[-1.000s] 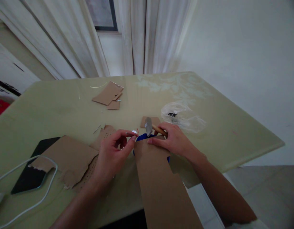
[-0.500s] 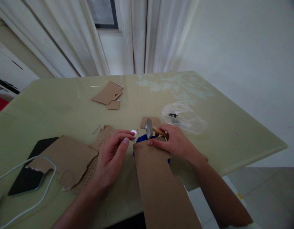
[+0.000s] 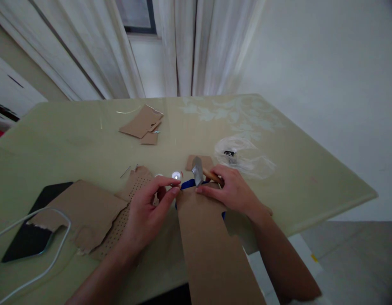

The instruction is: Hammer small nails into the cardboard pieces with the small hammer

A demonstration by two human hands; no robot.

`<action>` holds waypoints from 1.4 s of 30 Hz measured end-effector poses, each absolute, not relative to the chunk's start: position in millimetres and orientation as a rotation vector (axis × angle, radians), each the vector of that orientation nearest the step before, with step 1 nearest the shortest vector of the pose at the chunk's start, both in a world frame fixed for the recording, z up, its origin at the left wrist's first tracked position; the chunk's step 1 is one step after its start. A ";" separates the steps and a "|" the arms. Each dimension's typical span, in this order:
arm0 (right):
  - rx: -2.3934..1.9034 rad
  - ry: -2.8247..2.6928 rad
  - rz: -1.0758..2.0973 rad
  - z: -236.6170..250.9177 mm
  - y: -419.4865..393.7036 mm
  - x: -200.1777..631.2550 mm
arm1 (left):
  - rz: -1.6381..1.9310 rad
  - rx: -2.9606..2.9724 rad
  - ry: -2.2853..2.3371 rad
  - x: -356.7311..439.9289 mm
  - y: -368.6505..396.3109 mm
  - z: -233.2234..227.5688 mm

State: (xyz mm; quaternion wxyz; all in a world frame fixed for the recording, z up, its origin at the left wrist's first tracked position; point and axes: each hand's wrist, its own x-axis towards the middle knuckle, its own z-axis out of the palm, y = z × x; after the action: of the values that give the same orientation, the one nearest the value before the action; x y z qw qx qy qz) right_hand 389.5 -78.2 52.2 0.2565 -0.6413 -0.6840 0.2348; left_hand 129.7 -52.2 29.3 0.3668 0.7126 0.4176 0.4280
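Over the near edge of the tabletop (image 3: 170, 267), the long cardboard strip (image 3: 211, 241) runs toward the person; it looks light and fairly stiff but likely to crease, best held by its sides. The hammer (image 3: 197, 171), its head at the strip's far end, is probably head-heavy, its wooden handle the sure place to grip. Reaching from the right, the right hand (image 3: 232, 186) curls around that handle, thumb pressing on the cardboard. The left hand (image 3: 153, 203) pinches a small piece (image 3: 174, 185), too small to identify, beside the strip's far left corner.
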 end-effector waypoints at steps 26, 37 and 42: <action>-1.726 -1.857 0.616 48.8 -77.6 390.4 | 1.114 2.064 0.958 133.3 -54.2 34.7; -1.632 -1.889 0.612 58.9 -75.0 397.1 | 1.149 2.116 0.969 134.7 -55.2 31.7; -1.557 -2.041 0.583 101.8 -77.7 401.7 | 1.186 2.125 0.942 135.6 -56.6 29.2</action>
State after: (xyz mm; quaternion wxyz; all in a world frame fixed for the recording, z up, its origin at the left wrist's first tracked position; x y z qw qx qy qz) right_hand 401.7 -77.7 101.8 0.2519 -0.5725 -0.7502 0.2145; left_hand 135.6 -56.6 29.2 0.2629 0.7856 0.3484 0.4385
